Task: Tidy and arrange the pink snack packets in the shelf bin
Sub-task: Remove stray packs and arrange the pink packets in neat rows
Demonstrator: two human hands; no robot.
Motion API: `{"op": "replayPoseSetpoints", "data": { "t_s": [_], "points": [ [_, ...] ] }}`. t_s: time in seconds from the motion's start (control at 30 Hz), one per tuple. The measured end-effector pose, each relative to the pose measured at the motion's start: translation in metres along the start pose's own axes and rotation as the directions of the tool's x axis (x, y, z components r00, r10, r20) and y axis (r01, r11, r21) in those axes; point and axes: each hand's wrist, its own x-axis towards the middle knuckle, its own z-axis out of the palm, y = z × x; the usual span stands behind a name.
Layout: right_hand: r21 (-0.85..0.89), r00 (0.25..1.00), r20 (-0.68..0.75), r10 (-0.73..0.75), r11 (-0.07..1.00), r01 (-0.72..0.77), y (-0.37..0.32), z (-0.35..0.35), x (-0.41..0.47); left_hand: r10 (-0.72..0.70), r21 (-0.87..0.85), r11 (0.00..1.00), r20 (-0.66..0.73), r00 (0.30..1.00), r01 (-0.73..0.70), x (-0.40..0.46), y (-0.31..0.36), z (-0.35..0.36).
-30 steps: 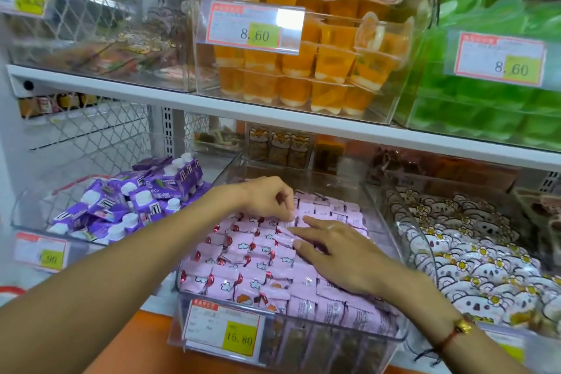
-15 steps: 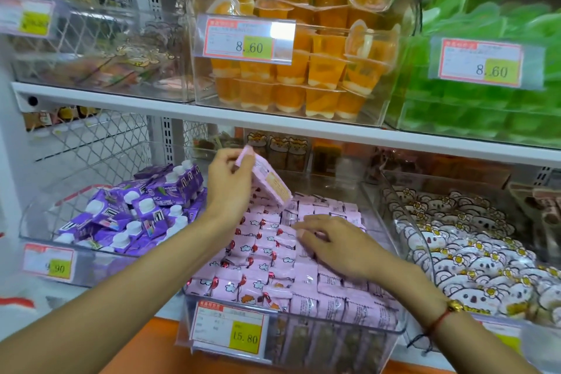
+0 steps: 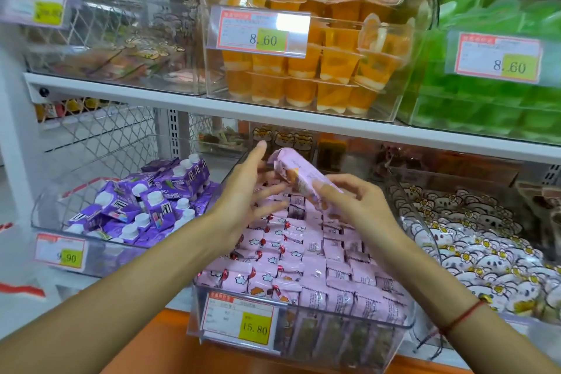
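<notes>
On the lower shelf (image 3: 303,127), above the clear bin (image 3: 303,340), right hand (image 3: 361,209) fingers pinch a pink packet (image 3: 300,179); left hand (image 3: 243,206) splayed.

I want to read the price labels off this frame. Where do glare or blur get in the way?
Head view: white glare covers the right top of the orange jelly price label; the far-left upper label is smeared by blur; the pink bin's label reads clearly; edges bow from wide-angle distortion.

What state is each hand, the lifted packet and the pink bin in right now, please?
Left hand: open, fingers spread beside the packet.
Right hand: pinches the packet.
Packet: lifted above the bin, tilted.
Bin: nearly full of pink packets in rows.
</notes>
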Motion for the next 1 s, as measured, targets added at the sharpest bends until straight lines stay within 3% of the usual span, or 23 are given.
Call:
{"op": "replayPoseSetpoints", "data": {
  "t_s": [0.07,0.17,0.4,0.5,0.6,0.7,0.77,0.83,0.9,1.0],
  "points": [
    [0.174,0.971,0.08,0.226,0.956,-0.237,0.0,-0.003,0.003,0.022,0.099,0.995,0.098,0.995,-0.032,0.001,0.002,-0.002],
    [0.282,0.928,0.167,0.334,0.885,-0.37,0.0,-0.004,0.003,0.06,0.181,0.979,0.184,0.981,-0.094,0.003,-0.002,-0.004],
    [0.561,0.936,0.202,0.287,0.749,-0.351,0.0,-0.006,0.005,0.087,0.068,0.994,0.039,0.995,-0.09,0.004,-0.011,-0.006],
    [0.527,0.97,0.02,0.242,0.822,-0.216,0.002,-0.001,0.007,0.128,0.295,0.946,0.051,0.991,-0.137,0.007,-0.019,-0.004],
    [0.407,0.94,-0.22,0.262,0.9,-0.156,0.014,-0.003,0.014,0.212,0.665,0.68,0.223,0.951,-0.308,0.012,-0.022,-0.013],
    [0.178,0.898,-0.385,0.215,0.971,-0.156,0.026,-0.008,0.025,0.189,0.896,0.176,0.375,0.908,-0.407,0.013,-0.028,-0.026],
    [0.032,0.91,-0.388,0.145,0.989,-0.144,0.026,-0.003,0.031,0.128,0.907,-0.059,0.42,0.898,-0.416,0.013,-0.032,-0.03],
    [-0.199,0.939,-0.34,0.053,0.972,-0.127,0.025,0.004,0.034,0.094,0.902,-0.148,0.421,0.902,-0.406,0.014,-0.035,-0.029],
    [-0.434,0.982,-0.186,-0.03,0.899,-0.055,0.021,0.008,0.036,0.084,0.903,-0.153,0.417,0.905,-0.401,0.016,-0.035,-0.029],
    [-0.653,0.997,0.05,-0.057,0.754,0.076,0.002,0.003,0.046,0.1,0.907,-0.118,0.415,0.904,-0.404,0.019,-0.035,-0.029]
  ]
}}
